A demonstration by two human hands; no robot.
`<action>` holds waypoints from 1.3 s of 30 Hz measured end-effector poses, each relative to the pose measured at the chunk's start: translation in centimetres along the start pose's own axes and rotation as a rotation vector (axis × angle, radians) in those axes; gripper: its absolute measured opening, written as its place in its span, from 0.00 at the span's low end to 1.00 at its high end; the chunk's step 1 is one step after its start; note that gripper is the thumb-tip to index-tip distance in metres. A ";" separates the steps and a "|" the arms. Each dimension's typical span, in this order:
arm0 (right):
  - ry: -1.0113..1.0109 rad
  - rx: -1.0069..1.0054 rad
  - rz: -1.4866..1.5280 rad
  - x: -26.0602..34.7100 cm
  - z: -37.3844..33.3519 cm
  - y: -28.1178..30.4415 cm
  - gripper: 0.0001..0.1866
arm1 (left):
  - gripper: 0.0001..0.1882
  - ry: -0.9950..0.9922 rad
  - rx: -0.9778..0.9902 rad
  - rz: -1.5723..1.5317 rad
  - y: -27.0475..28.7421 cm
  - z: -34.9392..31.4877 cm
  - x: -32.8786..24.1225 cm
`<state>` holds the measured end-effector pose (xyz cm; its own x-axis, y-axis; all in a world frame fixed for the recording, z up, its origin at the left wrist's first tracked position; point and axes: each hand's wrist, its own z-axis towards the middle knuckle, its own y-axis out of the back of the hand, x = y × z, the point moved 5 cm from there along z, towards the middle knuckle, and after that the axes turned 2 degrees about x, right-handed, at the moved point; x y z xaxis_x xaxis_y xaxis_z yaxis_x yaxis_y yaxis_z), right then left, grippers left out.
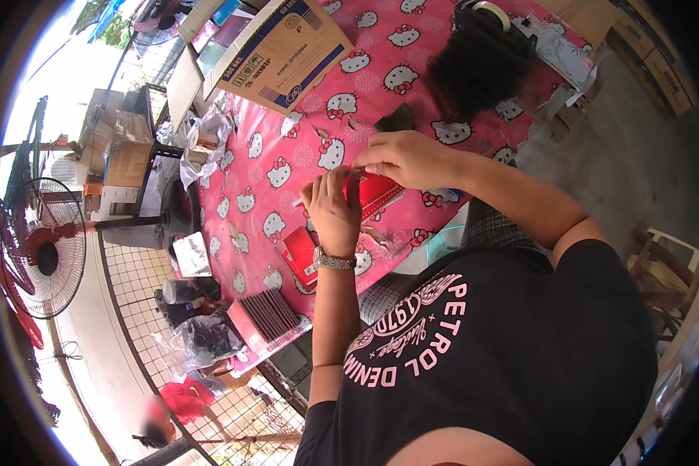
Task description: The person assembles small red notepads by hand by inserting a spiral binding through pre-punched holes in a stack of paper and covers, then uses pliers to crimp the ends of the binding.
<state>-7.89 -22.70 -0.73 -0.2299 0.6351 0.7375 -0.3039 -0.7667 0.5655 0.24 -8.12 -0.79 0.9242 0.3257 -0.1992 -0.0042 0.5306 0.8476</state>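
Above the pink cartoon-print tablecloth (276,175), my two hands meet. My left hand (332,213), with a metal-band watch (335,261) at its wrist, has its fingers bent and pressed together. My right hand (412,159) comes in from the right, its thumb and fingers pinched close to the left fingertips. What lies between the fingertips is small, dark and mostly hidden. Beneath the hands is a flat red piece with a white-marked edge (380,196), partly covered. Beside my left wrist lies another flat red piece (298,252). A small black piece (396,118) lies just beyond my right hand.
A large cardboard box (287,58) stands at the far left of the table. A bundle of black strands (478,70) and a tape roll (491,14) lie far right. Near left is a row of dark pieces (268,314). Left stands a fan (45,252); a person in red (186,400) is beyond.
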 end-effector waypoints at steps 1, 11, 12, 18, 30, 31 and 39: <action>0.029 0.019 -0.049 0.9 -0.1 0.4 0.09 | 0.08 0.013 -0.001 -0.005 0.0 -0.3 0.2; 0.211 0.196 -0.320 -0.7 0.9 -1.4 0.11 | 0.08 0.020 -0.014 -0.035 0.2 -0.5 0.1; 0.169 0.181 -0.255 -0.7 0.7 -1.3 0.12 | 0.09 0.016 -0.005 -0.026 0.3 -0.8 0.1; -0.055 0.064 -0.080 1.4 -0.8 1.1 0.18 | 0.14 -0.003 0.035 0.003 0.7 0.2 -1.7; -0.502 0.198 0.107 -8.7 2.3 -0.1 0.29 | 0.12 0.008 0.156 0.017 0.5 -0.2 -1.4; -0.389 0.004 -0.356 -14.0 1.7 -0.9 0.33 | 0.12 -0.026 0.153 0.030 0.1 0.4 -2.1; -0.310 0.225 0.579 -9.9 2.7 -1.6 0.29 | 0.15 0.121 0.062 0.092 1.5 -1.6 0.2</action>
<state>-2.62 -28.01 -7.94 -0.0125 0.0874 0.9961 -0.0054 -0.9962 0.0874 -0.21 -6.05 -0.33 0.8682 0.4649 -0.1737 -0.0601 0.4459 0.8931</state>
